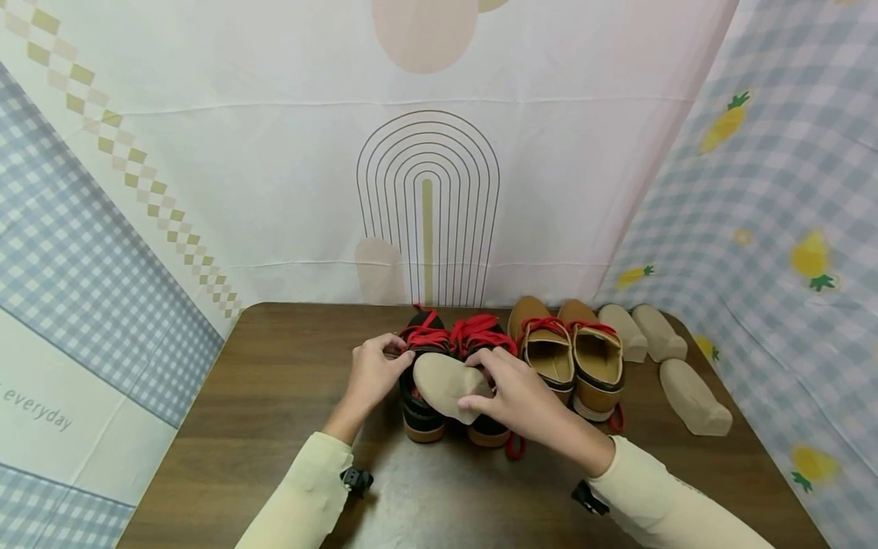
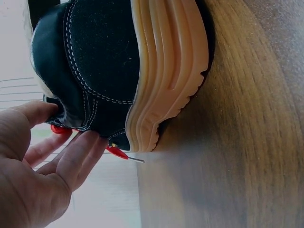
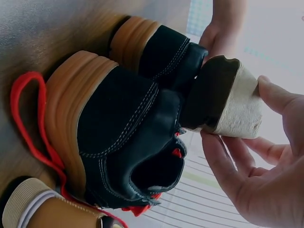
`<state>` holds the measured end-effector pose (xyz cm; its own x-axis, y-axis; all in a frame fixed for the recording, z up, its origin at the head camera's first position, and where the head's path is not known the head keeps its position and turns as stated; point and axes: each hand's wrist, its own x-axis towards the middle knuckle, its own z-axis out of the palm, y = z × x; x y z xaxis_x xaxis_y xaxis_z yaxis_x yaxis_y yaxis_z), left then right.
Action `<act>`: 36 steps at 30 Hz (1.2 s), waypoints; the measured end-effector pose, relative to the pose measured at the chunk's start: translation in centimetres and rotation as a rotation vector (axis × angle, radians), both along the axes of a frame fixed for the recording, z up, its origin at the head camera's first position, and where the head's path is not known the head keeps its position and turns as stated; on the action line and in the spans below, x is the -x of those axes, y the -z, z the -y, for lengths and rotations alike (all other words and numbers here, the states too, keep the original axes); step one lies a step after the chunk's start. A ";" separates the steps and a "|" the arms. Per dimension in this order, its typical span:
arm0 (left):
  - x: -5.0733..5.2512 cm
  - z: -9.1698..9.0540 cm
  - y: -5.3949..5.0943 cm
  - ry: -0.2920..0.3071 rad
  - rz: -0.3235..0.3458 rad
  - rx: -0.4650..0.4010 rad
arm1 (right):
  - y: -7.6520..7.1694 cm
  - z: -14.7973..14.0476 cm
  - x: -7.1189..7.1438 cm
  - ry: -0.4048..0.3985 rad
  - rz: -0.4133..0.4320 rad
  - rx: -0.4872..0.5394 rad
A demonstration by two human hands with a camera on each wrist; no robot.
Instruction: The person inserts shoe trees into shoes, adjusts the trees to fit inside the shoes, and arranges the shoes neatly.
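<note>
My right hand (image 1: 514, 389) holds a beige toe-shaped shoe insert (image 1: 446, 385) over the pair of black shoes, thumb on one side and fingers on the other. Its hollow, dark end shows in the right wrist view. On the left black shoe (image 1: 423, 423), my left hand (image 1: 373, 370) pinches the upper near the collar and red laces; in the left wrist view its thumb (image 2: 40, 111) lies at the collar edge. Beside it stands the right black shoe (image 3: 118, 109), its red laces (image 1: 480, 332) loose on top. The insert partly hides both shoe openings in the head view.
Two tan shoes (image 1: 598, 393) with red laces stand just right of the black pair. Farther right lie three more beige inserts (image 1: 694, 400). The wooden table (image 1: 295, 381) meets a patterned cloth (image 1: 295, 191) at the back.
</note>
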<state>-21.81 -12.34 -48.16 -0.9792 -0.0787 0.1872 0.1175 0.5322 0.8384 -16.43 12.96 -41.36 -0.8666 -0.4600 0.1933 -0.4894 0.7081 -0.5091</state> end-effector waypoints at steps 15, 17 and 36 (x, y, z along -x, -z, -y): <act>0.2 -0.1 0.1 -0.004 0.010 0.018 | 0.6 2.2 -0.6 0.095 -0.173 -0.150; 0.2 -0.1 0.0 -0.005 0.013 0.017 | 0.7 2.4 -0.4 0.091 -0.177 -0.136; 0.1 -0.1 0.1 -0.008 -0.014 0.026 | 1.1 3.9 0.8 0.063 -0.166 -0.153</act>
